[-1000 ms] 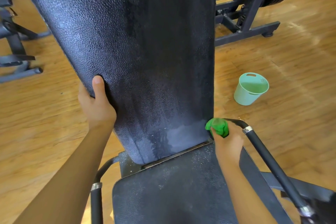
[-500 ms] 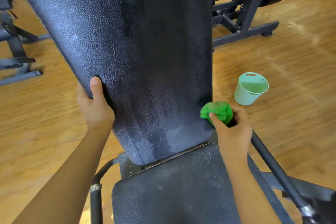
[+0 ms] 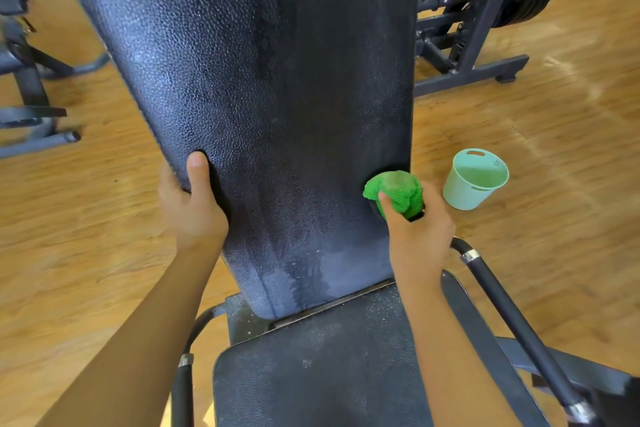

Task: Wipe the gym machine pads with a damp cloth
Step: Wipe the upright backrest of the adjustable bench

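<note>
Currently left grip (image 3: 194, 208) clasps one back pad (image 3: 277, 80); right grip (image 3: 419, 236) clutches one cloth (image 3: 398, 192).

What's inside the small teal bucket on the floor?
The bucket shows only bare teal inner surface; water cannot be ruled out, and its near wall hides part.
</note>
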`<state>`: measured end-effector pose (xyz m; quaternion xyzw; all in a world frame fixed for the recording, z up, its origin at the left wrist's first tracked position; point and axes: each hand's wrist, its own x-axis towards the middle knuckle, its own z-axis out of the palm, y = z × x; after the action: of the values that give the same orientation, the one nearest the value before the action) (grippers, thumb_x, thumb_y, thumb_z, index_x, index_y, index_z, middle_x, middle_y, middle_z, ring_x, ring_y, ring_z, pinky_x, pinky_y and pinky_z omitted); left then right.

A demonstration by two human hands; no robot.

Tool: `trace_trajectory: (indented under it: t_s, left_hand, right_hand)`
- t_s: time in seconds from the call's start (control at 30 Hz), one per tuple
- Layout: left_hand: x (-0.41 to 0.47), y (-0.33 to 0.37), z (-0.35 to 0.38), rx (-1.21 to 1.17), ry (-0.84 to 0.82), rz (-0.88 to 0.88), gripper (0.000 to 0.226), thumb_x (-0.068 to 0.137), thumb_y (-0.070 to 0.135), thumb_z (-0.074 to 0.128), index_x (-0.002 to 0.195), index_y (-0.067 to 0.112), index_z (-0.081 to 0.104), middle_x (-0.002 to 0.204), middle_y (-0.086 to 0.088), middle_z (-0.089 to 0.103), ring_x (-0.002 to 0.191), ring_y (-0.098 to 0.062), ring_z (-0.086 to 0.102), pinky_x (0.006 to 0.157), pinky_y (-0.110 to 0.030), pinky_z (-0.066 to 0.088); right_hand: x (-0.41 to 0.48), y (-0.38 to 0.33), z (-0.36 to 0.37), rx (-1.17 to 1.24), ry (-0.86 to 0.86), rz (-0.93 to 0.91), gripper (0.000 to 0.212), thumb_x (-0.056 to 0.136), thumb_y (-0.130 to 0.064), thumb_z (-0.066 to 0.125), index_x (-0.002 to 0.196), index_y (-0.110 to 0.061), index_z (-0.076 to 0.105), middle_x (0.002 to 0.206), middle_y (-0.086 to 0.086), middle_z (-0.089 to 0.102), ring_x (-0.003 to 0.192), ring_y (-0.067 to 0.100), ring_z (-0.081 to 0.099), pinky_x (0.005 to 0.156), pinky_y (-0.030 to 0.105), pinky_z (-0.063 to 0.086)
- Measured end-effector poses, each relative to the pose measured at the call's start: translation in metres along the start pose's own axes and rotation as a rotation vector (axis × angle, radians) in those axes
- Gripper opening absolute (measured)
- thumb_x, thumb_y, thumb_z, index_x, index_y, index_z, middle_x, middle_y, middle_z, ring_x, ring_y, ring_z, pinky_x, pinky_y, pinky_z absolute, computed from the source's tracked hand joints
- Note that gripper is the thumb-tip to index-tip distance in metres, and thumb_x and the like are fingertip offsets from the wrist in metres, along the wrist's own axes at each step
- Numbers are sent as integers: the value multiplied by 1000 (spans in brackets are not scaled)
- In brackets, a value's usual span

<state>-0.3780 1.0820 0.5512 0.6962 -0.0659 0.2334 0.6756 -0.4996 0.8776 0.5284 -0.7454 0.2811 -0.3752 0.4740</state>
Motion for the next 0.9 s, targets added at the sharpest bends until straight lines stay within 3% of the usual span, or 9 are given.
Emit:
trace_trajectory:
  t_s: [0.2,0.4,0.47,0.6,0.7,0.8,0.9]
  left_hand:
    - [-2,7,0,-9,-7,-22,75,84,52,41,120,-13,50,97,7,56,84,16,52,81,-16,42]
    - [-3,8,-1,6,-14,-43,67,86,52,40,123,-3,52,103,11,57,90,18,53,86,-14,41]
    - [-4,10,-1,15,-28,-60,59,89,48,41,122,1,53,103,11,58,90,19,53,85,-12,41]
    - [-3,8,-3,40,-46,-143,33,101,28,41,126,7,50,114,2,58,92,17,53,83,-3,38]
    - [-2,11,-9,5,-129,-181,41,102,30,41,134,5,49,124,1,58,108,3,55,92,-10,40]
    - [-8,9,-20,17,-274,-231,35,102,29,43,130,9,51,115,8,61,97,14,57,89,-12,45]
    - [-18,-3,-36,93,-450,-307,45,90,47,56,119,13,60,109,8,66,95,6,61,83,-20,47]
  right_hand:
    - [-12,5,-3,-26,-48,61,20,80,-18,77,93,-22,61,78,-11,58,72,6,50,64,3,37]
    - [-79,39,-16,-145,-377,340,20,76,-14,78,79,-24,61,73,-10,63,71,1,58,58,9,41]
    - [-98,40,-18,-126,-409,407,16,76,-15,77,81,-21,64,74,-7,65,72,6,60,58,10,43]
    - [-114,27,-16,-45,-440,440,25,75,-15,78,87,-25,59,79,-6,66,75,0,60,61,13,46]
    - [-119,17,-14,-12,-435,429,29,75,-13,78,87,-23,53,78,-5,64,76,-2,59,59,11,43]
    - [-127,12,-9,9,-431,433,27,77,-14,76,87,-22,53,78,-5,64,74,-1,58,59,11,43]
    - [-143,12,0,1,-449,438,25,78,-15,75,89,-23,54,80,-6,65,75,1,59,59,11,43]
